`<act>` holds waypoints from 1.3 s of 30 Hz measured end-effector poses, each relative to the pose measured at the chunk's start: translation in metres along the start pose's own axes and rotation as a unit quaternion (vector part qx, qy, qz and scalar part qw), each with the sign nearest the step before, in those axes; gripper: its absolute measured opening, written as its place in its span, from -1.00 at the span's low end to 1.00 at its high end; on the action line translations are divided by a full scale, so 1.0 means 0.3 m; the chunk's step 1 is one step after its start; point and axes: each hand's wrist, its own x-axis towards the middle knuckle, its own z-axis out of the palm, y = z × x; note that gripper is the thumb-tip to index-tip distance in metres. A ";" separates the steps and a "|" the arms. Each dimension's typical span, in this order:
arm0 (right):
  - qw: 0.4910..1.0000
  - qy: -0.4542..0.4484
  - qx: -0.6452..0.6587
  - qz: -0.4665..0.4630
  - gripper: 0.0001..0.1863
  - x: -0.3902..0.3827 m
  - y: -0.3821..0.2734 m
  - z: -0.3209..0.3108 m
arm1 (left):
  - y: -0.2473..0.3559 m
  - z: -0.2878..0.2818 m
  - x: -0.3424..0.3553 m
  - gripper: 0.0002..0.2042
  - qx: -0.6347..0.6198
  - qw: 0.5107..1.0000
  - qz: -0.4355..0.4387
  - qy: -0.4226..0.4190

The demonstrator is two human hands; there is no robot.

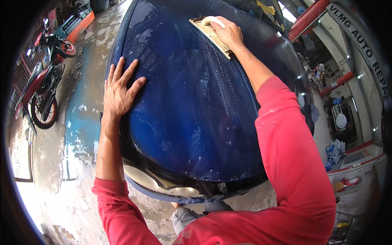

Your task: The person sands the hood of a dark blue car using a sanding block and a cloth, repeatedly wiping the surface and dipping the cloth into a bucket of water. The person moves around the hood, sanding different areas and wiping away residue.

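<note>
A wet, dark blue car hood (179, 110) spreads out in front of me, streaked with water and milky residue. On its left edge my left hand (120, 90) lies flat with the fingers spread, holding nothing. Farther off, toward the right, my right hand (230, 34) is closed round the pale curved handle of a long, flat sanding board (209, 37). The board lies at a slant against the hood, so its underside is hidden. Below the hood's near edge sits a headlight (141, 179).
A red and black motorcycle (43, 79) stands on the left, with an orange-sided machine (75, 24) beyond it. The concrete floor (81, 134) is stained blue and white. Plastic bags and bottles (335, 153) lie at the right, near red-painted posts (337, 83).
</note>
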 end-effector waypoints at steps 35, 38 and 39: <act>0.996 -0.070 0.042 -0.046 -0.48 -0.141 -0.264 0.049 | 0.188 -0.033 -0.437 -0.47 -0.028 0.996 -0.038 0.082; 0.976 -0.117 0.120 -0.142 -0.51 -0.643 -0.230 -0.215 | 0.200 -0.058 -0.436 -0.47 -0.021 0.997 -0.049 0.058; 0.963 -0.096 0.140 -0.208 -0.50 -0.804 -0.214 -0.287 | 0.205 -0.062 -0.443 -0.47 -0.032 0.996 -0.044 0.073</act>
